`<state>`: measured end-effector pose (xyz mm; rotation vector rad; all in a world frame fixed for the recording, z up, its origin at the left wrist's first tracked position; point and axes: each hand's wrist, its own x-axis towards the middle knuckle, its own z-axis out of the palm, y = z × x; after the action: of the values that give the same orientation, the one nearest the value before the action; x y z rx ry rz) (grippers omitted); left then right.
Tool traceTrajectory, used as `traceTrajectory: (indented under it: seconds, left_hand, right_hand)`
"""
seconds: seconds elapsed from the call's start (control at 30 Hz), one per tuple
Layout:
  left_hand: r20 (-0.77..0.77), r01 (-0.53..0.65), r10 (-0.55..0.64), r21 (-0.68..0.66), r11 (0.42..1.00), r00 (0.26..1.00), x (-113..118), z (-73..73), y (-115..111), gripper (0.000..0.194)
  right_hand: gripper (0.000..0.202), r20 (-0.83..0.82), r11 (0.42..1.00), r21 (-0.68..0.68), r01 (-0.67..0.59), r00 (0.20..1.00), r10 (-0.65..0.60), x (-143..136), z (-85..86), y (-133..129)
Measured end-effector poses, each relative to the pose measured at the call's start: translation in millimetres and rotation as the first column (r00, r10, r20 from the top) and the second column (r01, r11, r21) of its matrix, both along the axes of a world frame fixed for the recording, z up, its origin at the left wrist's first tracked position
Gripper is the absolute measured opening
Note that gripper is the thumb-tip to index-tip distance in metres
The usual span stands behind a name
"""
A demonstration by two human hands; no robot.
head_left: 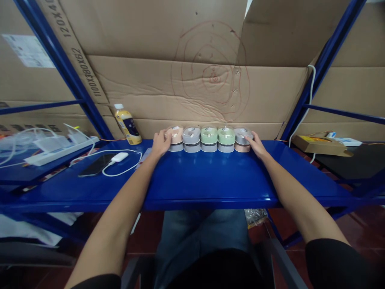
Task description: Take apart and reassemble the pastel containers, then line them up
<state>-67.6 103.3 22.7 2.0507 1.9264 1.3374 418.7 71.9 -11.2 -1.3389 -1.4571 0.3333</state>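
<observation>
Five stacks of small rounded boxes stand side by side at the back of the blue shelf. My left hand (161, 143) presses against the left end, by the peach box (175, 135). A grey box (191, 135) comes after it, then a green box (209, 135) and another green box (226, 135). At the right end my right hand (256, 145) rests its fingers on the grey box (243, 136), which sits on a peach one. The row lies between my two hands.
On the left are a yellow bottle (128, 125), a phone (98, 165), a white charger (119, 157) with its cable, and a power strip (61, 151). An open carton (320, 146) lies at the right. Cardboard (144, 80) lines the back behind the blue shelf (207, 180).
</observation>
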Motion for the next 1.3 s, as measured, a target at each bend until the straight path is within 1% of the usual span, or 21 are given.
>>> traceTrajectory:
  seconds: [0.07, 0.17, 0.27, 0.33, 0.4, 0.47, 0.57, 0.67, 0.73, 0.8, 0.83, 0.87, 0.9, 0.97, 1.0, 1.03, 1.1, 1.13, 1.17, 1.23, 1.3]
  left_hand:
    - [-0.017, -0.008, 0.008, 0.012, 1.000, 1.000, -5, 0.1, 0, 0.047]
    - [-0.013, -0.019, 0.020, 0.016, 1.000, 1.000, -9, -0.1, 0, 0.051]
    - [0.035, -0.040, 0.040, 0.005, 0.999, 0.999, -11, -1.5, -2, 0.057]
    - [0.051, -0.046, 0.046, 0.006, 0.999, 0.998, -11, -2.8, -4, 0.061]
    - [0.039, -0.057, 0.056, 0.019, 0.998, 0.998, -11, -3.3, -8, 0.062]
    - [0.006, -0.064, 0.064, 0.062, 0.996, 0.998, -9, -1.7, -16, 0.061]
    - [-0.040, -0.025, 0.034, 0.202, 0.979, 0.999, 3, 5.6, -32, 0.054]
    - [-0.061, 0.086, -0.070, 0.335, 0.938, 0.996, 24, 15.2, -52, 0.042]
    - [-0.096, 0.191, -0.167, 0.361, 0.913, 0.981, 41, 19.5, -65, 0.034]
    - [-0.137, 0.283, -0.249, 0.359, 0.889, 0.959, 56, 20.7, -75, 0.028]
    - [-0.151, 0.338, -0.303, 0.349, 0.874, 0.941, 62, 20.0, -80, 0.027]
    - [-0.152, 0.393, -0.363, 0.330, 0.858, 0.919, 68, 18.3, -83, 0.025]
    - [-0.135, 0.450, -0.430, 0.302, 0.840, 0.893, 72, 15.9, -85, 0.025]
    - [-0.029, 0.572, -0.581, 0.219, 0.790, 0.814, 79, 9.1, -86, 0.029]
    - [0.056, 0.638, -0.653, 0.171, 0.751, 0.755, 81, 5.0, -85, 0.035]
    - [0.150, 0.705, -0.715, 0.122, 0.698, 0.683, 82, 0.8, -83, 0.043]
    - [0.318, 0.820, -0.787, 0.046, 0.570, 0.529, 83, -7.3, -78, 0.067]
    - [0.374, 0.857, -0.798, 0.015, 0.514, 0.472, 83, -10.7, -75, 0.078]
    - [0.406, 0.881, -0.803, -0.012, 0.474, 0.437, 83, -13.6, -73, 0.087]
    - [0.413, 0.899, -0.808, -0.065, 0.433, 0.419, 82, -17.3, -70, 0.096]
    - [0.374, 0.901, -0.822, -0.118, 0.417, 0.429, 82, -18.1, -71, 0.096]
  right_hand:
    - [0.091, -0.043, 0.999, -0.036, -0.011, 0.999, 0.010, -8, 0.8, -2]
    - [0.109, -0.047, 0.992, -0.095, 0.087, 0.995, -0.092, -21, 3.2, -3]
    - [0.126, 0.011, 0.971, -0.060, 0.233, 0.973, -0.233, -33, 7.1, -5]
    - [0.129, 0.037, 0.959, -0.015, 0.284, 0.958, -0.284, -38, 9.6, -6]
    - [0.121, 0.054, 0.956, 0.005, 0.294, 0.954, -0.294, -40, 11.9, -8]
    - [0.109, 0.066, 0.956, 0.003, 0.293, 0.954, -0.293, -39, 14.6, -11]
    - [0.099, 0.037, 0.938, -0.013, 0.347, 0.937, -0.346, -34, 20.8, -16]
    - [0.090, -0.067, 0.890, -0.024, 0.454, 0.888, -0.455, -27, 30.3, -20]
    - [0.083, -0.142, 0.859, -0.016, 0.512, 0.849, -0.509, -22, 38.4, -24]
    - [0.078, -0.204, 0.854, 0.031, 0.519, 0.840, -0.503, -17, 47.5, -28]
    - [0.076, -0.231, 0.871, 0.071, 0.486, 0.857, -0.460, -16, 52.4, -30]
    - [0.074, -0.256, 0.898, 0.115, 0.425, 0.886, -0.387, -16, 57.2, -33]
    - [0.072, -0.273, 0.929, 0.157, 0.335, 0.919, -0.285, -17, 61.9, -37]
    - [0.066, -0.272, 0.973, 0.208, 0.098, 0.961, -0.038, -24, 69.5, -45]
    - [0.063, -0.255, 0.977, 0.210, -0.031, 0.963, 0.085, -29, 71.8, -49]
    - [0.061, -0.228, 0.969, 0.193, -0.154, 0.953, 0.197, -35, 72.9, -54]
    - [0.059, -0.159, 0.924, 0.113, -0.365, 0.912, 0.379, -52, 71.1, -64]
    - [0.059, -0.124, 0.895, 0.056, -0.443, 0.886, 0.446, -61, 68.5, -68]
    - [0.059, -0.091, 0.865, -0.006, -0.501, 0.862, 0.499, -70, 65.0, -72]
    - [0.058, -0.046, 0.803, -0.132, -0.581, 0.813, 0.580, -88, 56.8, -78]
    - [0.060, -0.053, 0.725, -0.232, -0.649, 0.752, 0.657, -102, 49.4, -81]
